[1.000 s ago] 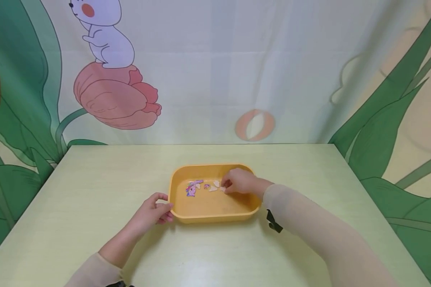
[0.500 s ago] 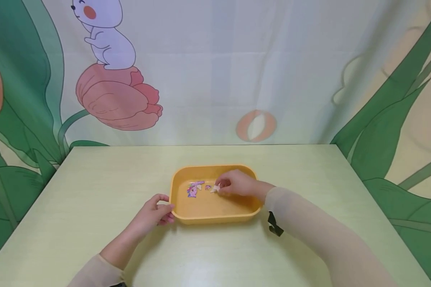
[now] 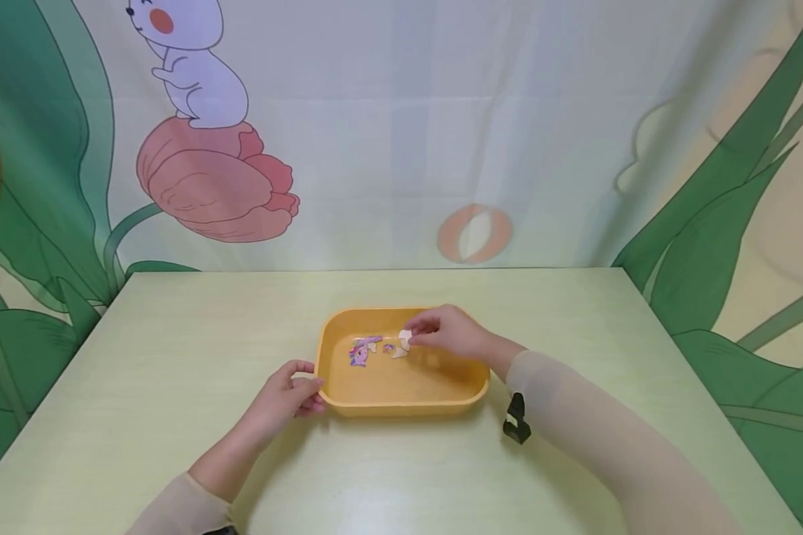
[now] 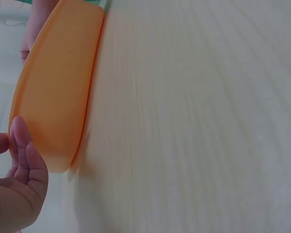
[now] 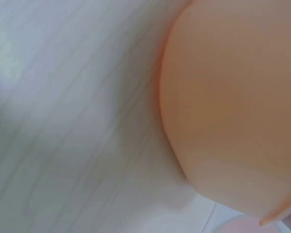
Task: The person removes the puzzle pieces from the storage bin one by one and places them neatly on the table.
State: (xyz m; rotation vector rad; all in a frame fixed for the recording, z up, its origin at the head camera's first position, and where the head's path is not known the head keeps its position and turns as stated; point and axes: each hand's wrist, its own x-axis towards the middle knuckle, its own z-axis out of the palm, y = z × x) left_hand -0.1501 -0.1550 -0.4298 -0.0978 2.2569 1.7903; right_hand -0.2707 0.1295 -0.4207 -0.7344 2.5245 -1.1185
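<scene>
Yellow tray on a pale wooden table, and inside, right at the fingertips of the right grip, the far white piece; perhaps pinched between thumb and index finger, perhaps only touched, cannot tell which. At the tray's near left corner, the left grip, pinching the rim, thumb on top and fingers against the outer wall. To do this handling well, probably best to steady the tray lightly with that left pinch, without tipping or squeezing. With the right, take the far white piece by opposite edges rather than press down from above; likely thin and apt to slide on smooth plastic, so lift one edge first, perhaps with a nail. Beware of dragging the near white piece, just on the near side and possibly touching, and mind the small purple piece close on the left. Come in low from the right, for a clear sight of each outline. As for looks: pale, apparently blank surfaces on both white pieces, irregular in outline, too small in view for finer detail. Farther left, a printed purple piece with touches of pink and blue, seemingly a pony or unicorn head; beside that, a third white piece.
</scene>
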